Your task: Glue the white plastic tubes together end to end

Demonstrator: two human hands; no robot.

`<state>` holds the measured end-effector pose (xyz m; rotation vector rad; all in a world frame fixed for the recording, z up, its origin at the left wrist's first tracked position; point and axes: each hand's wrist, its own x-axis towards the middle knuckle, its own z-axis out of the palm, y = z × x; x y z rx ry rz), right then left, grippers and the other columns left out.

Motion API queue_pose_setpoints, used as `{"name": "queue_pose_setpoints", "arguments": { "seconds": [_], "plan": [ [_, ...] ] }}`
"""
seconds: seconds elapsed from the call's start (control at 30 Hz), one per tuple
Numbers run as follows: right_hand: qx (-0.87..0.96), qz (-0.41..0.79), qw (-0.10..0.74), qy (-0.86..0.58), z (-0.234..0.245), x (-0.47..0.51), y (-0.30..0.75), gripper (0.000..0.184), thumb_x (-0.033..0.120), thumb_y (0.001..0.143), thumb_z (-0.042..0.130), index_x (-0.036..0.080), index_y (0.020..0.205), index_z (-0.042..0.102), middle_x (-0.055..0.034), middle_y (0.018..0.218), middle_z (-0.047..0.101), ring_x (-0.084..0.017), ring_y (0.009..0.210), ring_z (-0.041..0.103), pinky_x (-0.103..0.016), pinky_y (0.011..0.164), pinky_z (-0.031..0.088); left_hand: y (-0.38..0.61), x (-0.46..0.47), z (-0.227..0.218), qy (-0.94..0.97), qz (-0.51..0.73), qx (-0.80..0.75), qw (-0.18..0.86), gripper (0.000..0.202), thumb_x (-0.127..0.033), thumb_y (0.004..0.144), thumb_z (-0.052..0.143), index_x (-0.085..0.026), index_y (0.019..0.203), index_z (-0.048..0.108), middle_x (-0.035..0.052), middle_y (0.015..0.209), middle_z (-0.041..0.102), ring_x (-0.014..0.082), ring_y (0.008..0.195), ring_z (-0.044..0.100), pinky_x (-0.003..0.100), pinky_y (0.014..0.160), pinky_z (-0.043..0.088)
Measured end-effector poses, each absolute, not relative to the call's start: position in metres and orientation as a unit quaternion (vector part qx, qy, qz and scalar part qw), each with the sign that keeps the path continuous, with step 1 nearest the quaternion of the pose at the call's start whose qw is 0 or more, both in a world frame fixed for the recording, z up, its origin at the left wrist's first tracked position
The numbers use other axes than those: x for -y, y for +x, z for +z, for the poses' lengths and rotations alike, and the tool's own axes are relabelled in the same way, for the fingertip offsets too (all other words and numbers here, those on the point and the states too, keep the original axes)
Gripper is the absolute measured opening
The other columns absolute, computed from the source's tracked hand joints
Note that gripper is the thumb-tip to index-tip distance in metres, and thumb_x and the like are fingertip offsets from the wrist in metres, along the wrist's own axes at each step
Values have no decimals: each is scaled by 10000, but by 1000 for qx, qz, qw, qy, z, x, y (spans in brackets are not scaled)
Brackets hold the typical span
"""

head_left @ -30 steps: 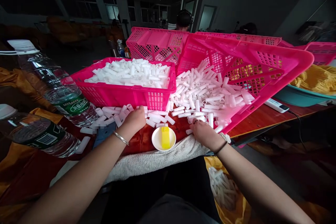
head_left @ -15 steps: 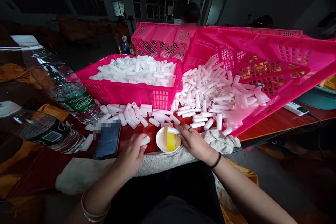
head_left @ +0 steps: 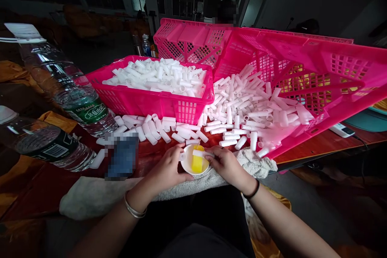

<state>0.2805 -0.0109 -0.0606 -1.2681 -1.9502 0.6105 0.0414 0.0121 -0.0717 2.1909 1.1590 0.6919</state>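
Observation:
My left hand (head_left: pixel 169 168) is closed on a short white tube (head_left: pixel 182 156) at the left rim of a small white dish (head_left: pixel 186 164) with a yellow block in it. My right hand (head_left: pixel 224 163) pinches another white tube (head_left: pixel 202 153) and holds it over the dish. Both tube ends nearly meet above the dish. Loose white tubes (head_left: pixel 157 130) lie on the red table just beyond my hands. The dish sits at the edge of a white towel (head_left: pixel 96 193).
A pink basket (head_left: pixel 145 102) full of white tubes stands ahead. A tilted pink basket (head_left: pixel 314 84) spills tubes at right. Two water bottles (head_left: pixel 69 92) and a phone (head_left: pixel 122 161) lie at left. Another person sits behind the far baskets.
Both hands left the tube piles, each with a tube, and came together over the dish. The left hand moved right toward the dish's rim.

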Motion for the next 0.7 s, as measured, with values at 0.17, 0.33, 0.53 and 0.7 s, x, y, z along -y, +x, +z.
{"name": "queue_pose_setpoints", "arguments": {
  "seconds": [0.17, 0.33, 0.53, 0.7],
  "plan": [
    [803, 200, 365, -427, -72, 21, 285, 207, 161, 913, 541, 211, 1074, 660, -119, 1112, 624, -243, 1085, 615, -413, 908, 536, 43, -15, -76, 803, 271, -424, 320, 852, -361, 627, 843, -245, 1337, 386, 151, 1373, 495, 310, 1203, 548, 526, 1007, 469],
    [722, 290, 407, -478, -76, 23, 285, 275, 231, 906, 581, 195, 1178, 573, -110, 1052, 648, -219, 958, 662, -379, 819, 572, 42, -17, -75, 805, 274, -412, 327, 765, -360, 640, 835, -225, 1286, 448, 143, 1335, 527, 292, 1193, 548, 499, 1014, 458],
    [762, 250, 404, -439, -72, 28, 280, 105, 226, 908, 568, 214, 975, 647, -96, 1021, 603, -219, 990, 619, -374, 836, 549, 43, -18, -76, 802, 277, -420, 322, 783, -375, 618, 846, -224, 1282, 459, 140, 1323, 542, 303, 1200, 537, 498, 1011, 445],
    [680, 367, 407, -487, -73, 32, 279, 222, 333, 937, 535, 198, 1098, 605, -65, 924, 663, -190, 818, 657, -341, 719, 576, 44, -18, -75, 805, 271, -423, 316, 763, -355, 623, 847, -218, 1269, 464, 139, 1333, 538, 311, 1233, 514, 505, 1038, 413]
  ]
}}
